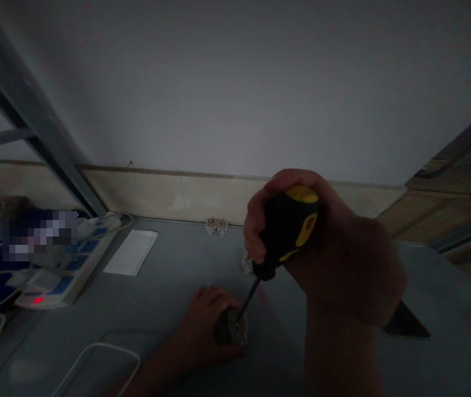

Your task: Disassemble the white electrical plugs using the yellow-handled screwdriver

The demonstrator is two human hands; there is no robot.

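My right hand [301, 220] is wrapped round the thick black and yellow handle of a screwdriver [289, 226]. Its metal shaft slants down to the left, and the tip meets a small round piece [239, 325] with a clear, glassy-looking face and a dark body. My left hand [208, 317] grips that piece on the tabletop, fingers at the back and thumb in front. Dim light hides what the tip touches exactly. Beyond the screwdriver, partly covered by my right fingers, sits a small clear part [247, 262].
Clear parts with metal pins [217, 225] stand by the wall on the grey table [169, 275]. Leftward lie a white paper [131, 252] and a power strip [68, 286] with a lit red light. A white cable [98, 346] loops nearby; a dark flat object [410, 322] lies right.
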